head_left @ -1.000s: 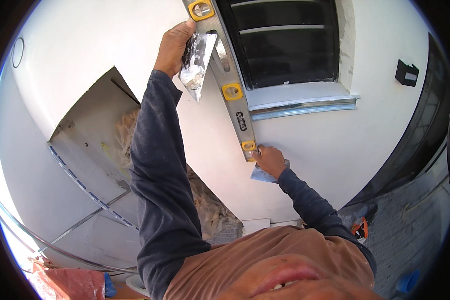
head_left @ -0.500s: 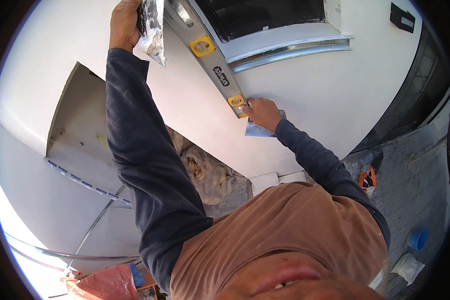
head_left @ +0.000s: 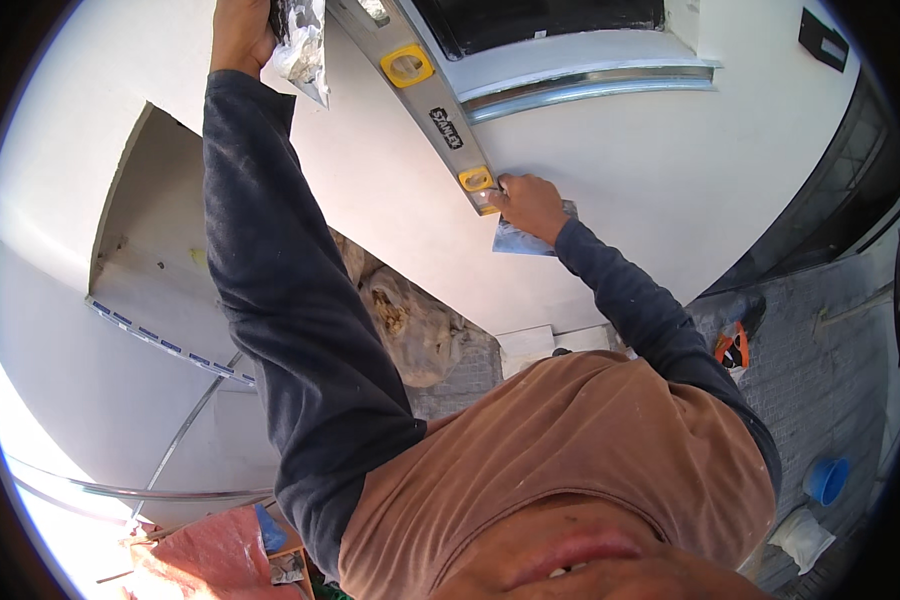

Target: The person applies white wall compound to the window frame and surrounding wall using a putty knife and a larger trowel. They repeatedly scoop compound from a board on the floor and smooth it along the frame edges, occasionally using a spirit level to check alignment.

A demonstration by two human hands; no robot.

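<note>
Against the white wall a long spirit level [head_left: 448, 125] with yellow vial frames lies slanted, its upper end cut off by the picture's top edge. My right hand [head_left: 530, 207] is closed at its lower end, thumb and fingertips touching it. The same hand holds a putty knife [head_left: 522, 238], whose wide, shiny blade shows below the palm; its handle is hidden. Up at the top left, my left hand [head_left: 240, 38] grips a flat blade tool [head_left: 302, 50] smeared with white plaster, beside the level. Most of the left fingers are hidden or cut off.
A dark window [head_left: 540, 25] with a metal strip [head_left: 590, 92] beneath it is right of the level. Left of my left arm gapes a wall opening [head_left: 160, 220]. Below are plastic bags [head_left: 410, 335], an orange bag [head_left: 732, 348], and a blue bucket [head_left: 827, 481].
The wall, level and both hands sit slightly higher in the picture, as the view has shifted. Both hands keep their holds, with little visible movement against the wall.
</note>
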